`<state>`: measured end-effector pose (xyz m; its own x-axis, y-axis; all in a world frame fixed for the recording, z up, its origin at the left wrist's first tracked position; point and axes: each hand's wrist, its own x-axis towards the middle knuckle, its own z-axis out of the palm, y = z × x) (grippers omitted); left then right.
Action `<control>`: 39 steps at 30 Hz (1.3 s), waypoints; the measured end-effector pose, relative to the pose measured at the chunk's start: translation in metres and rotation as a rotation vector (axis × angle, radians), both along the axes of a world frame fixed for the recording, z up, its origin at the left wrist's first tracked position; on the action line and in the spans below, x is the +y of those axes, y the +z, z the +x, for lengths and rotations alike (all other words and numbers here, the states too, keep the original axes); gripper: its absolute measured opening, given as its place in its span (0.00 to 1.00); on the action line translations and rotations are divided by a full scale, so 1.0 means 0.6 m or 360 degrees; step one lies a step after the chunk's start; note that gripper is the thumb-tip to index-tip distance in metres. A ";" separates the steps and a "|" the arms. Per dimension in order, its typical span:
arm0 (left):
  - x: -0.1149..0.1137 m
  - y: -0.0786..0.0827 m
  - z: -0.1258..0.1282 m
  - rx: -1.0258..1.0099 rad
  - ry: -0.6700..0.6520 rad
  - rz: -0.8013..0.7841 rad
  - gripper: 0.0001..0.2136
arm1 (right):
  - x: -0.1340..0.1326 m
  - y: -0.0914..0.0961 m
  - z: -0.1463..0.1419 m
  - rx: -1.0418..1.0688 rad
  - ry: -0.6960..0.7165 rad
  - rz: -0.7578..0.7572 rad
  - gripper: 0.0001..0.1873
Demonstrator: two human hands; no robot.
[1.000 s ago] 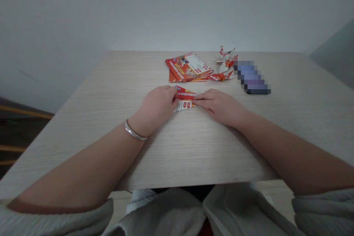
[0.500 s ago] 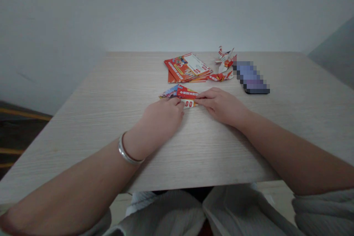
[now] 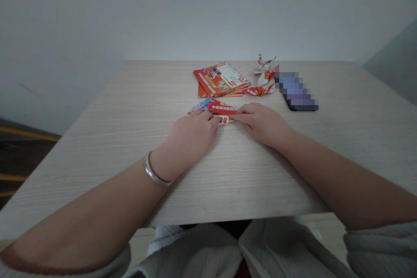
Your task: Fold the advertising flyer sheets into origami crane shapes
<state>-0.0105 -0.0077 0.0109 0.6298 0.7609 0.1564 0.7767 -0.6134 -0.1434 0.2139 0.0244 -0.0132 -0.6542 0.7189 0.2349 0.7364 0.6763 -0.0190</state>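
A small folded piece of red, white and blue printed paper lies flat on the pale wooden table. My left hand, a silver bangle on its wrist, rests knuckles up with its curled fingertips pressing the paper's near left edge. My right hand lies flat beside it, its fingertips pressed together on the paper's right end. The paper's middle and far edge show between the two hands.
Farther back lie a stack of red printed leaflets, several small folded paper figures and a dark phone. A plain wall stands behind the table. My lap in light clothing shows below the table's near edge.
My left hand slid back toward me off the paper, uncovering its blue left part, then edged forward again onto the near edge. My right hand stayed on the right end.
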 end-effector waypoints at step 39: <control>0.002 -0.034 0.004 -0.0015 -0.0202 0.0071 0.24 | 0.012 0.004 0.024 0.0109 0.0088 -0.0024 0.14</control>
